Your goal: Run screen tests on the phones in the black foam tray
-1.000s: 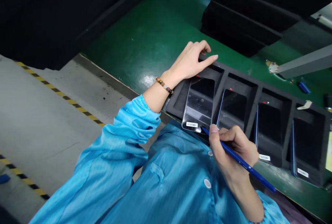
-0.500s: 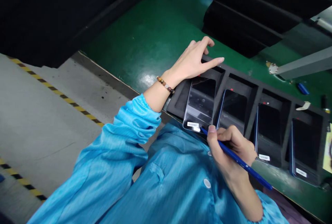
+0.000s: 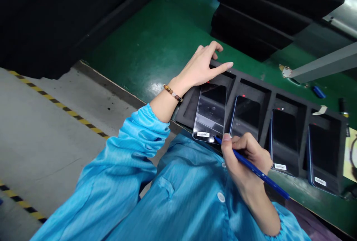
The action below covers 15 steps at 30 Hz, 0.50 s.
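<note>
Grips a long, slim, dark-blue pen [image 3: 258, 173] in the right hand [image 3: 247, 155], with thumb and fingers clamped round the shaft close to the tip. Points that tip at the lower end of a flat, black-faced, glossy phone [image 3: 210, 112], just right of a small white printed label [image 3: 203, 134], though impossible to say whether touching the glass. Look for this phone in the leftmost compartment of a long, charcoal-coloured foam tray [image 3: 185, 111], with lower end at the tray's near edge, all on a shiny green tabletop [image 3: 131, 51]. Rests the left hand [image 3: 203, 64] at the tray's far left corner, with fingers apart, thumb stretched along the far edge, and nothing held. Judging by the pen's place, appears to be midway through the work on this leftmost phone. Toward the tray's right end, one to a compartment, a blue-edged, black-faced second phone [image 3: 247, 116], a similar third phone [image 3: 285, 137] and a similar fourth phone [image 3: 325, 155]. Shows white labels at the lower ends of the third and fourth, but on the second hides that part behind the right hand. Impossible to judge these three as finished or left to do from dark glass alone.
</note>
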### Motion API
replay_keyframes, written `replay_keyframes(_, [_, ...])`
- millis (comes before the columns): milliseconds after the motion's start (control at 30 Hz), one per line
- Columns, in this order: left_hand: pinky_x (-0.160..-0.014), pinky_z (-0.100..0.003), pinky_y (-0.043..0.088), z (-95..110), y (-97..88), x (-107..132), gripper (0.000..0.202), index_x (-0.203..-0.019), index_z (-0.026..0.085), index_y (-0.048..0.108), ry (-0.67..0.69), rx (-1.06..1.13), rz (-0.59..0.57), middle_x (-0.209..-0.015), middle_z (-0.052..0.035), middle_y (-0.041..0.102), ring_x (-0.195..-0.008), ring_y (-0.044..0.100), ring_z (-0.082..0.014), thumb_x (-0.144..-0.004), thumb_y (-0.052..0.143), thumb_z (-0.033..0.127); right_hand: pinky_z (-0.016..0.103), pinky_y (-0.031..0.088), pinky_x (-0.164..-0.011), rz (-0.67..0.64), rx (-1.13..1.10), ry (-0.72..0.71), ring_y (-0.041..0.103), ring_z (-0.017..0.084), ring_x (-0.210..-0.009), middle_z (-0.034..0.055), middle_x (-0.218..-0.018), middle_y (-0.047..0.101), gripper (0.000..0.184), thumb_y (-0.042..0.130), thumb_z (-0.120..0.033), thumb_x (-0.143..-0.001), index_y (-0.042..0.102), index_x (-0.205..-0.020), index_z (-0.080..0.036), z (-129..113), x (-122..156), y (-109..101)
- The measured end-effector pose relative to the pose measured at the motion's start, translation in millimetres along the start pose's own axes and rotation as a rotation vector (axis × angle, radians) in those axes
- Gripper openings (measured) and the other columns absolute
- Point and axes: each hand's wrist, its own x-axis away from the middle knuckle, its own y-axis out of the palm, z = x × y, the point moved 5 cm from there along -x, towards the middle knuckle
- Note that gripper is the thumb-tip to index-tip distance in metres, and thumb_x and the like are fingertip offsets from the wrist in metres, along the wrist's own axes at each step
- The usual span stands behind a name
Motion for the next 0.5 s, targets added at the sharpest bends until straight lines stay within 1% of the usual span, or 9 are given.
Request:
replay_keyframes(100, [-0.108,-0.054,0.052,-4.1,1.7,-1.8,0.062,-0.127,0.031,0.066,-0.004,0.004,0.007,-0.114,-0.0100,0.075,-0.122,0.066,-0.0358,-0.092,0.071,0.082,0.024,0.039,-0.051,-0.024,-0.010,0.000,0.040,0.006,-0.047,-0.0085,-0.057,0.045,0.046,0.072,-0.020,-0.100,0.039,-0.067,-0.024,2.5,1.0,1.3])
replay_keyframes(200, [-0.108,-0.053,0.053,-2.2,-3.3,-4.6,0.057,-0.126,0.030,0.068,0.002,-0.029,0.016,-0.117,-0.0102,0.076,-0.121,0.066,-0.0340,-0.096,0.067,0.079,0.023,0.041,-0.049,-0.058,-0.051,-0.049,0.048,0.006,-0.047,-0.0078,-0.058,0.051,0.045,0.073,-0.017,-0.098,0.040,-0.067,-0.023,-3.5,2.4,-0.1])
replay_keyframes(267, [-0.110,-0.053,0.053,13.2,-14.5,-1.1,0.050,-0.125,0.029,0.069,0.035,-0.058,0.053,-0.122,-0.0102,0.077,-0.121,0.067,-0.0322,-0.103,0.059,0.073,0.023,0.043,-0.048,-0.022,-0.141,-0.048,0.052,0.007,-0.046,-0.0084,-0.057,0.053,0.042,0.076,-0.015,-0.097,0.045,-0.069,-0.023,-6.4,3.2,-10.9])
replay_keyframes(300, [-0.112,-0.053,0.052,26.9,-21.1,4.2,0.045,-0.125,0.029,0.070,0.063,-0.067,0.075,-0.125,-0.0098,0.077,-0.122,0.068,-0.0312,-0.106,0.056,0.068,0.024,0.045,-0.048,0.037,-0.182,-0.043,0.054,0.008,-0.045,-0.0085,-0.058,0.054,0.038,0.078,-0.014,-0.095,0.049,-0.071,-0.023,-5.5,3.3,-21.8])
replay_keyframes(333, [-0.114,-0.053,0.051,44.1,-27.1,12.4,0.041,-0.125,0.030,0.071,0.100,-0.070,0.085,-0.127,-0.0091,0.077,-0.122,0.069,-0.0303,-0.109,0.053,0.063,0.025,0.047,-0.048,0.125,-0.205,-0.039,0.055,0.009,-0.045,-0.0085,-0.059,0.055,0.034,0.081,-0.014,-0.093,0.054,-0.074,-0.023,-2.1,3.4,-36.7])
replay_keyframes(367, [-0.115,-0.054,0.051,63.8,-31.5,23.5,0.036,-0.125,0.032,0.072,0.146,-0.071,0.077,-0.128,-0.0082,0.078,-0.123,0.069,-0.0299,-0.109,0.055,0.059,0.026,0.048,-0.048,0.224,-0.206,-0.044,0.057,0.010,-0.046,-0.0079,-0.060,0.057,0.030,0.084,-0.014,-0.090,0.059,-0.078,-0.023,4.0,3.7,-55.0])
replay_keyframes(400, [-0.115,-0.055,0.052,84.9,-31.2,37.0,0.030,-0.124,0.034,0.074,0.215,-0.072,-0.007,-0.129,-0.0066,0.079,-0.125,0.070,-0.0297,-0.107,0.062,0.055,0.028,0.049,-0.048,0.332,-0.184,-0.054,0.060,0.012,-0.048,-0.0065,-0.062,0.059,0.027,0.088,-0.014,-0.088,0.063,-0.081,-0.023,13.0,4.5,-76.4])
replay_keyframes(467, [-0.112,-0.056,0.055,122.6,-21.1,70.8,0.024,-0.120,0.039,0.077,0.393,-0.098,-0.300,-0.126,-0.0028,0.082,-0.122,0.072,-0.0296,-0.099,0.075,0.050,0.031,0.051,-0.051,0.517,-0.110,-0.056,0.066,0.015,-0.053,-0.0015,-0.067,0.066,0.024,0.092,-0.020,-0.085,0.068,-0.086,-0.022,40.5,7.6,-125.5])
replay_keyframes(500, [-0.112,-0.056,0.057,134.6,-14.6,87.8,0.023,-0.119,0.041,0.079,0.456,-0.135,-0.440,-0.127,-0.0013,0.082,-0.121,0.074,-0.0295,-0.097,0.078,0.046,0.033,0.052,-0.053,0.600,-0.064,-0.039,0.068,0.016,-0.056,0.0016,-0.072,0.070,0.022,0.091,-0.027,-0.088,0.070,-0.091,-0.021,58.0,10.3,-152.9])
